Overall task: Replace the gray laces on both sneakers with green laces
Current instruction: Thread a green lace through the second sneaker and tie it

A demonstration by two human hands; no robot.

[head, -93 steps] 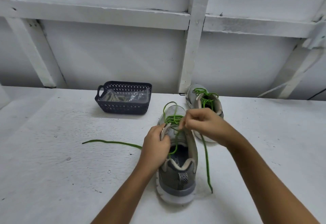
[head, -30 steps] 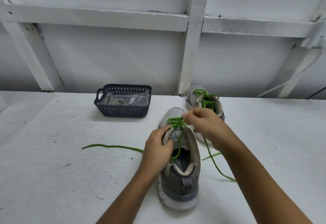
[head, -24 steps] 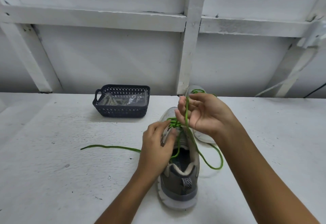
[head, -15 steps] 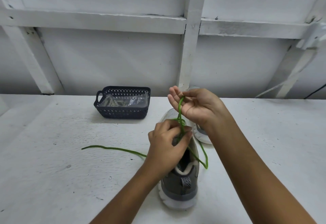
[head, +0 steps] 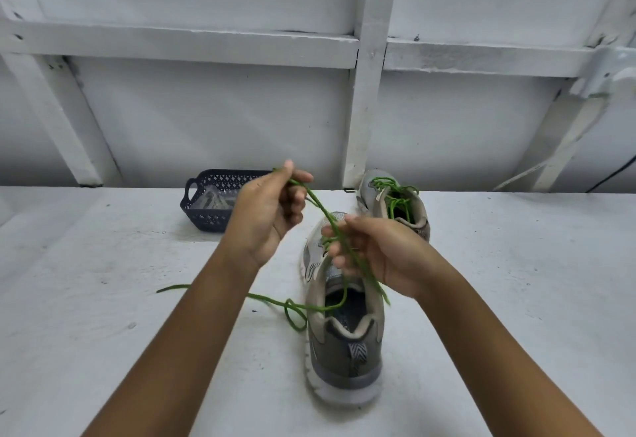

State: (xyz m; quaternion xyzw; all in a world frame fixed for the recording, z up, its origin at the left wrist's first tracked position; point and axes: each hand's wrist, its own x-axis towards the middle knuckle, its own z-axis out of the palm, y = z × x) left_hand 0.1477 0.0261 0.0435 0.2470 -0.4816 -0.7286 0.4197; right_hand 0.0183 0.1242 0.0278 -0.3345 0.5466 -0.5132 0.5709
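A gray sneaker stands heel toward me on the white table, threaded with a green lace. My left hand is raised above and left of the shoe and pinches one strand of the lace between thumb and fingers. My right hand hovers over the shoe's tongue with its fingers curled round the same lace. The other lace end trails left across the table. A second gray sneaker with green laces stands behind, near the wall.
A dark blue perforated basket holding pale laces sits at the back left, partly hidden by my left hand. A white wall with wooden framing rises just behind the table.
My left hand left the shoe, took the lace and rose up and to the left. My right hand dropped from above to just over the tongue. The trailing lace now loops beside the shoe.
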